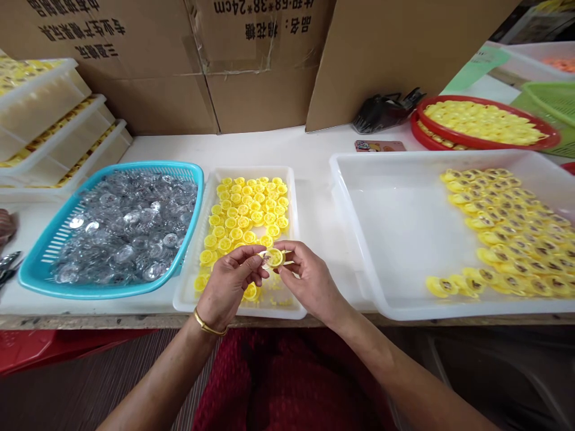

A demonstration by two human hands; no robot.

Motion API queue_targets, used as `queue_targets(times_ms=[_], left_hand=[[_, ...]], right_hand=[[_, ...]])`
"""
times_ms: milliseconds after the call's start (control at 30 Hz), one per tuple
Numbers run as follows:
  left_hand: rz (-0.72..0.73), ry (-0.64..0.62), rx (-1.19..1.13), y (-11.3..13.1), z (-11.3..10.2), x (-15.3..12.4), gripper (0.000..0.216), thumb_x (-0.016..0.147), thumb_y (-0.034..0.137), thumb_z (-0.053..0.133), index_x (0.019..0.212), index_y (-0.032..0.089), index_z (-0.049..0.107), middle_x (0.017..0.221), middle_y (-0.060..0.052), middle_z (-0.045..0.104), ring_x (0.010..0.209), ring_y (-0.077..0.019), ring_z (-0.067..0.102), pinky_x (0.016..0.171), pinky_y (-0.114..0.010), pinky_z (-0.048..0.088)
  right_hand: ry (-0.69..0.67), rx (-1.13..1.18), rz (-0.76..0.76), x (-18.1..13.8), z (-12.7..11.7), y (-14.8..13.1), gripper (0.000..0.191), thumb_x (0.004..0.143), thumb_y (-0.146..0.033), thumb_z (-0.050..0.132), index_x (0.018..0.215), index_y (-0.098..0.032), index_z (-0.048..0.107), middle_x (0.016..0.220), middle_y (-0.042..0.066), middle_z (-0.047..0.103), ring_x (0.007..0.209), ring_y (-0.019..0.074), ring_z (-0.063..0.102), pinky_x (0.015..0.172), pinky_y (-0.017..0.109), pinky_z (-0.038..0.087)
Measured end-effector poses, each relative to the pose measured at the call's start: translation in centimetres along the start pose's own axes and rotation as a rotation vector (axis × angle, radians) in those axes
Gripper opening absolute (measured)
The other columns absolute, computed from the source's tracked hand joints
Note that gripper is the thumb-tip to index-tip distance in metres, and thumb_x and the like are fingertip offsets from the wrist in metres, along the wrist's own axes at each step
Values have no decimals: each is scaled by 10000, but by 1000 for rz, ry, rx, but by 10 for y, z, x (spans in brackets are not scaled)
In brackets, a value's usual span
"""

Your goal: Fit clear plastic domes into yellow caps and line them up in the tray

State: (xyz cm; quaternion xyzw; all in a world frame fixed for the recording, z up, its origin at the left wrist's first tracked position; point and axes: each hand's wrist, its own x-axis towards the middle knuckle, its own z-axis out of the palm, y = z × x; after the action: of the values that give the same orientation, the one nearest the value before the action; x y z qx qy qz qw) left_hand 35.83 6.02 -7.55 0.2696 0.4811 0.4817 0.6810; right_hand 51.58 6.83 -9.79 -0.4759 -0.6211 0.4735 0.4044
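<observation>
- Gripping the yellow cup (275, 258) by its right edge between thumb and bent fingers of the right hand (311, 280), drawn close together.
- Pinching a small dark piece (266, 258), too small to identify, at the cup's left edge with left hand (230, 278) fingertips nearly meeting.
- Holding the cup above the small tray (294, 209) of matching cups (243, 222).
- Working between the blue basket (108, 292) of clear pieces (130, 224) and the large white tray (390, 215).

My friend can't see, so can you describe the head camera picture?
A bare right hand, left hand alongside, holds a small round yellow plastic piece above a white plastic tray of similar pieces. Left is a turquoise plastic basket of shiny clear pieces; right, a larger white tray of dark-centred yellow pieces.
</observation>
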Motion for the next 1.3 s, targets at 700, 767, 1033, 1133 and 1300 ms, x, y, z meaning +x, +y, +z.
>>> queue_targets(times_ms=[700,767,1033,1133,1300], left_hand=[[123,30,213,-1,0,3,266,698,291,738,892,120,679,656,-10,642,572,-98,587,528,-198,457],[176,44,287,-1,2,2,266,707,288,727,910,125,673,670,1,631,570,-103,599,519,-205,471],[246,68,386,-2,6,-1,239,753,294,684,930,135,670,681,8,634,533,-106,617,509,-217,503],[247,119,392,-6,6,-2,269,748,318,694,936,128,659,663,6,643,527,-112,621,521,-222,511],[227,199,345,-17,7,-3,345,732,376,716,946,123,619,668,-10,663,560,-139,648,553,-241,522]], right_hand=[[-44,50,6,-1,1,-4,268,830,-196,556,1097,-193,581,1122,83,643,888,166,660,822,350,563],[-50,59,10,-2,2,-5,264,831,-200,554,1093,-185,582,1116,87,644,883,164,660,819,346,562],[-41,105,42,-3,4,-11,284,807,-240,586,1086,-185,591,1124,87,649,903,173,656,773,329,579],[-35,135,92,-4,6,-9,298,807,-263,599,1096,-190,591,1076,74,670,859,166,670,739,311,586],[-39,198,141,-6,12,-5,294,831,-304,594,1103,-194,588,918,39,698,814,164,683,753,310,587]])
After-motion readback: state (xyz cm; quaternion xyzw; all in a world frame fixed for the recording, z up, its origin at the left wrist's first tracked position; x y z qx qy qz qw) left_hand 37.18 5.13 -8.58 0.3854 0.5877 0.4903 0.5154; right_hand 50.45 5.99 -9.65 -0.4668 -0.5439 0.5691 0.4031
